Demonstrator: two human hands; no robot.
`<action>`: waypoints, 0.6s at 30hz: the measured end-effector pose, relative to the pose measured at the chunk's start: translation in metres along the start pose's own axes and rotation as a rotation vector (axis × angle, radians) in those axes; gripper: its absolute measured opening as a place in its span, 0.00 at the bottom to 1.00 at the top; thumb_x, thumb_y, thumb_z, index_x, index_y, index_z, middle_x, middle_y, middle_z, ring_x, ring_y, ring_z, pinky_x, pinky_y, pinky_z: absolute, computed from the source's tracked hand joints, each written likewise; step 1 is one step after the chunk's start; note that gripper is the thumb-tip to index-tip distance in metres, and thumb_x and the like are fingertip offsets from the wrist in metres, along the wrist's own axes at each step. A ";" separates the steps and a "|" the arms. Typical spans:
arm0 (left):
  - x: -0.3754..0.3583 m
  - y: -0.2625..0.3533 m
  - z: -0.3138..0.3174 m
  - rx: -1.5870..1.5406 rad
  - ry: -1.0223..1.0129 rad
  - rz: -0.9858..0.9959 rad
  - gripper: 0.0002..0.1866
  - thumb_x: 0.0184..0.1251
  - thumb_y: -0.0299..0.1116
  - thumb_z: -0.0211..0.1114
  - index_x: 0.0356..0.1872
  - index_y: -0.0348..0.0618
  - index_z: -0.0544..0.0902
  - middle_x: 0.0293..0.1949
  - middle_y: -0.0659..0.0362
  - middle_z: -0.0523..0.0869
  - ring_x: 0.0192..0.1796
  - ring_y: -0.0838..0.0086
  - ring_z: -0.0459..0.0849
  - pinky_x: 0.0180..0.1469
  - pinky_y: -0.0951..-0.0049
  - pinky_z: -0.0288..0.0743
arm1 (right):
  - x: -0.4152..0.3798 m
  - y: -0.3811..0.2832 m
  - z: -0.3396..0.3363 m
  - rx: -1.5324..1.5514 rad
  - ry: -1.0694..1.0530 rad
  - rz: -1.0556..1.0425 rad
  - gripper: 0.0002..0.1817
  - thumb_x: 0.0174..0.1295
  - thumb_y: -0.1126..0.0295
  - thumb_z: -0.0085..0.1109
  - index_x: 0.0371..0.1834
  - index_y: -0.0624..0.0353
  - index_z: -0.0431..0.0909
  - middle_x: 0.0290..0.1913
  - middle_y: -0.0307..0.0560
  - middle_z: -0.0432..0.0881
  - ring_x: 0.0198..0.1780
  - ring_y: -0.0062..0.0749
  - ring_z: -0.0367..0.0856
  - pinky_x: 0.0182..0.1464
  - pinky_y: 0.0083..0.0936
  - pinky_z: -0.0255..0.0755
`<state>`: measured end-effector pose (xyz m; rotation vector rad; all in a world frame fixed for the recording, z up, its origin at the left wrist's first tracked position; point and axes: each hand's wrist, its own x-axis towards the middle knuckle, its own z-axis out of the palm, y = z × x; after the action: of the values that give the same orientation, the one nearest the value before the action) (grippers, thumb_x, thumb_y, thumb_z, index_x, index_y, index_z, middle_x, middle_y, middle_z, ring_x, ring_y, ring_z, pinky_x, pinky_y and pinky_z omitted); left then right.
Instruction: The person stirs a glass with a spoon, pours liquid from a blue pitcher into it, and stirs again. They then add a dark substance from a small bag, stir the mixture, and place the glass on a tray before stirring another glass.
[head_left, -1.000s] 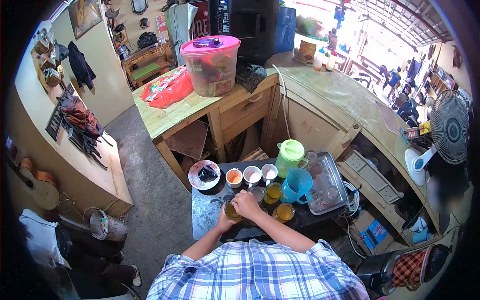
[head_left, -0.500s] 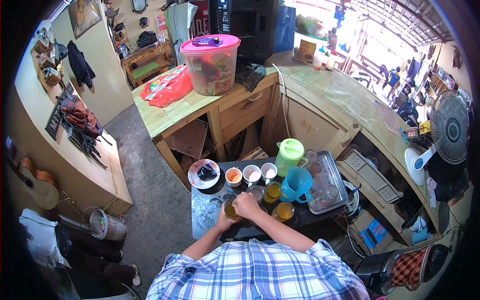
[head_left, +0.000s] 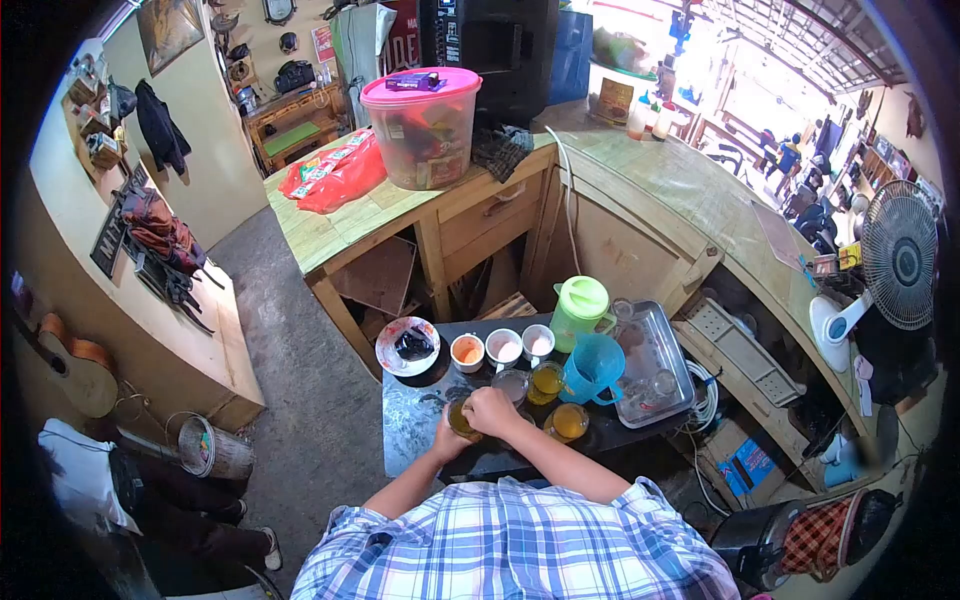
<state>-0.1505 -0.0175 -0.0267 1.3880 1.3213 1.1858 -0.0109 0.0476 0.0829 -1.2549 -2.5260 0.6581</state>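
A glass of amber drink (head_left: 461, 419) stands on the dark low table (head_left: 415, 420). My left hand (head_left: 446, 441) wraps its near side. My right hand (head_left: 492, 411) sits closed over its rim; whatever it pinches is hidden. Two more amber-filled glasses (head_left: 546, 382) (head_left: 568, 423) stand just right of my hands, with an empty glass (head_left: 512, 385) between. Behind them are three small cups (head_left: 503, 350), a green lidded jug (head_left: 580, 313) and a blue pitcher (head_left: 594, 369).
A patterned plate (head_left: 406, 347) with something dark lies at the table's far left. A metal tray (head_left: 655, 368) sits to the right. A wooden desk (head_left: 400, 215) carries a pink-lidded tub (head_left: 421, 130) and red bag (head_left: 335, 176). A fan (head_left: 893, 268) stands far right.
My hands stay on the glass and have shifted only slightly; nothing else on the table has moved.
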 end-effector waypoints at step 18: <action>0.002 -0.012 0.001 0.027 0.017 0.023 0.42 0.38 0.35 0.84 0.56 0.42 0.68 0.50 0.56 0.81 0.52 0.67 0.81 0.57 0.65 0.74 | -0.003 0.002 -0.006 -0.045 0.175 -0.127 0.10 0.54 0.66 0.61 0.28 0.59 0.87 0.32 0.51 0.85 0.39 0.46 0.81 0.45 0.40 0.76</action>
<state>-0.1521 -0.0142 -0.0383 1.4188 1.3410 1.2014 -0.0047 0.0480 0.0870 -1.1029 -2.4629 0.4450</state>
